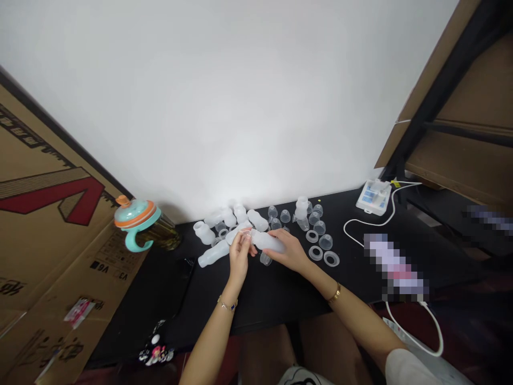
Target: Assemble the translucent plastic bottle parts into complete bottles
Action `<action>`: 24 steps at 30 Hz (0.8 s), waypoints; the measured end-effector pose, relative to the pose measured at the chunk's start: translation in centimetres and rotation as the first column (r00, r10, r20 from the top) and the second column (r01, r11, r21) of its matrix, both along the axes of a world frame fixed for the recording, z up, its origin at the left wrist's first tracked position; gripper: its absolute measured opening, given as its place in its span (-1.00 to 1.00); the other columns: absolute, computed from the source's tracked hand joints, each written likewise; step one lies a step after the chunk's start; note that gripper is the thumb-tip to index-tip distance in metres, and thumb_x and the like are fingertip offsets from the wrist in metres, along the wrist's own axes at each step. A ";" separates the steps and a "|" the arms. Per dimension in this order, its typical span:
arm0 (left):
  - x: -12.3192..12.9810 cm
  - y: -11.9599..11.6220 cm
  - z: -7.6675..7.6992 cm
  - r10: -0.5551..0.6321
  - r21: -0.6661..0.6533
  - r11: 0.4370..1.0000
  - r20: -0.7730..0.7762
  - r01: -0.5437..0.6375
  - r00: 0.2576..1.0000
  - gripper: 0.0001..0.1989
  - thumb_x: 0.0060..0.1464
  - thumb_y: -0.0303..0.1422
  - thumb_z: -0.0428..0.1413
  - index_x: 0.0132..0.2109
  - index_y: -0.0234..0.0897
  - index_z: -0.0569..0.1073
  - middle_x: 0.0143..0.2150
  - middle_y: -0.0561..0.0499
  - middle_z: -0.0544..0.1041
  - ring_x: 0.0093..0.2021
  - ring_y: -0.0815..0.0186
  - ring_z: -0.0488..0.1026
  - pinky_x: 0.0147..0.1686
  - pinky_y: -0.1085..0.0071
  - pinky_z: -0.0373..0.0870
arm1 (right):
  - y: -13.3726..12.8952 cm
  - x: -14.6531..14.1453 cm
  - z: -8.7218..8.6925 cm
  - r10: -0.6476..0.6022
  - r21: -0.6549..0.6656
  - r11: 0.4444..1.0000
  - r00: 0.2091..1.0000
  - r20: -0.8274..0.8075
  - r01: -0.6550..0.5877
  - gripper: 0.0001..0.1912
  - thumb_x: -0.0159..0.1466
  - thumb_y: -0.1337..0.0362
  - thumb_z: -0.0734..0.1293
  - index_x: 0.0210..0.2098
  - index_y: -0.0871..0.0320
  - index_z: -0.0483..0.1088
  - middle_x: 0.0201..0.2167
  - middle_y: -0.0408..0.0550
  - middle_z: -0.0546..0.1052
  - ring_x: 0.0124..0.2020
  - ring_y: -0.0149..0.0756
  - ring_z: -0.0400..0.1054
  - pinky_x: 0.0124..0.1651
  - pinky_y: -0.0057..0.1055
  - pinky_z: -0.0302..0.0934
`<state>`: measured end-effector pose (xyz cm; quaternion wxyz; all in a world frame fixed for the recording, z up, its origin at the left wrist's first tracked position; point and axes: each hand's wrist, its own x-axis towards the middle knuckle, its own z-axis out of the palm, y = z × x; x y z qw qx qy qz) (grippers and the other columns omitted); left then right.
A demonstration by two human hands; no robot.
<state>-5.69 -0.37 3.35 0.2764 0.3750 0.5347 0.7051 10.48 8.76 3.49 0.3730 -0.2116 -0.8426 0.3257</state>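
My right hand [288,250] is wrapped round the body of a frosted white bottle [270,242], which lies tilted sideways above the black table. At its neck end, my left hand [240,251] pinches a small clear piece [249,233], partly hidden by the fingers. Beneath and left of my left hand lies another frosted bottle [214,253]. Several more white bottles [204,233] are grouped behind my hands. Clear domed caps [319,228] and translucent rings [331,259] are spread to the right of my right hand.
A teal-lidded jug [138,224] stands at the left beside a cardboard box [52,230]. At the right are a white power strip [374,197], a white cable and a pixelated object [396,267]. A charm [156,353] hangs near the front left edge of the black table [276,299].
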 end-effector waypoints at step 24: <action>0.0 -0.1 0.1 -0.011 -0.011 1.000 -0.032 0.010 0.999 -0.56 0.20 -0.05 0.16 0.03 -0.31 0.49 -0.48 0.10 0.43 -0.55 0.42 0.37 -0.55 0.52 0.29 | 0.6 0.0 -0.2 0.107 -0.412 0.901 0.990 -0.091 -0.136 -0.49 0.26 -0.02 0.41 0.11 0.09 0.43 -0.14 -0.06 0.59 -0.14 -0.18 0.47 -0.05 -0.30 0.28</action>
